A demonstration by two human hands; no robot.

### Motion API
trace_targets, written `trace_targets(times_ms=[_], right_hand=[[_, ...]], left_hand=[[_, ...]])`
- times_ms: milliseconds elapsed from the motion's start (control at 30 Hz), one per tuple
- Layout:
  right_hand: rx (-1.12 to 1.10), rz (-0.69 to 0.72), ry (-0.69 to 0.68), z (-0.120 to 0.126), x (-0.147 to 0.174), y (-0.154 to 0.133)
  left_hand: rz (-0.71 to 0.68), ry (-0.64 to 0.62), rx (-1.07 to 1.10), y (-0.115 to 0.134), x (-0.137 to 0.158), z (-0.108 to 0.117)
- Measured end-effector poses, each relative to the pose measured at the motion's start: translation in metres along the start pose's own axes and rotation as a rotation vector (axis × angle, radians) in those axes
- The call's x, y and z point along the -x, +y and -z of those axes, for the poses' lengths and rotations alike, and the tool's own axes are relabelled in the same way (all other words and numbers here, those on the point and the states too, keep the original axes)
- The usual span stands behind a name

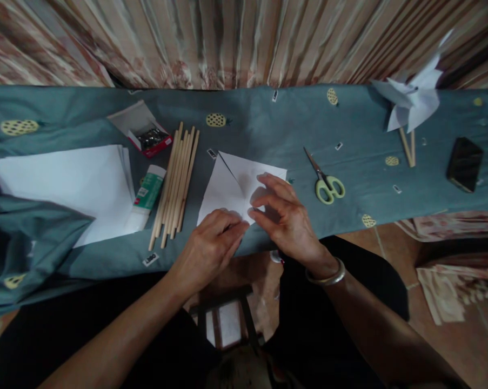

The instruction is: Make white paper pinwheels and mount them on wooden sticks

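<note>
A white sheet of paper (219,189), roughly square, lies in front of me with a slit running from its far left corner toward the middle. My left hand (215,235) is closed, its fingers pressed together on the near edge of the sheet; the fingertips cover that edge. Over the right part of the paper, my right hand (286,219) has its fingers apart and curved, the thumb close to the left fingertips. Green-handled scissors (327,183) lie to the right of the sheet. On its left is a bundle of wooden sticks (174,186).
A glue stick (148,189) rests beside a stack of white paper (73,183). Behind it stands an open box of metal pins or clips (150,138). At the right are white paper pinwheels (416,100) on sticks and a dark rectangular object (465,163). A pleated curtain (244,43) borders the table's far side.
</note>
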State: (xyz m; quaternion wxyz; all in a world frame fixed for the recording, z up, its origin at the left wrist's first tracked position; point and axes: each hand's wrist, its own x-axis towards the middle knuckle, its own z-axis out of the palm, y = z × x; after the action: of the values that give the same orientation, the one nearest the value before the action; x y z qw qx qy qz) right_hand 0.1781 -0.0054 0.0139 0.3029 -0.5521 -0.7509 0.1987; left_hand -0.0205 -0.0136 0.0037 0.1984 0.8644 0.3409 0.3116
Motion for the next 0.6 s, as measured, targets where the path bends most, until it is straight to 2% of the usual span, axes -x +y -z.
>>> trace_targets(times_ms=[333,600], right_hand=[[0.032,0.048,-0.02,0.0003,0.001,-0.0001],[0.128,0.111,-0.099,-0.0026,0.0041,-0.001]], left_hand=[[-0.002,-0.013,0.004,-0.0005,-0.0007,0.0004],[0.012,-0.005,0.012,0.0006,-0.0021,0.0004]])
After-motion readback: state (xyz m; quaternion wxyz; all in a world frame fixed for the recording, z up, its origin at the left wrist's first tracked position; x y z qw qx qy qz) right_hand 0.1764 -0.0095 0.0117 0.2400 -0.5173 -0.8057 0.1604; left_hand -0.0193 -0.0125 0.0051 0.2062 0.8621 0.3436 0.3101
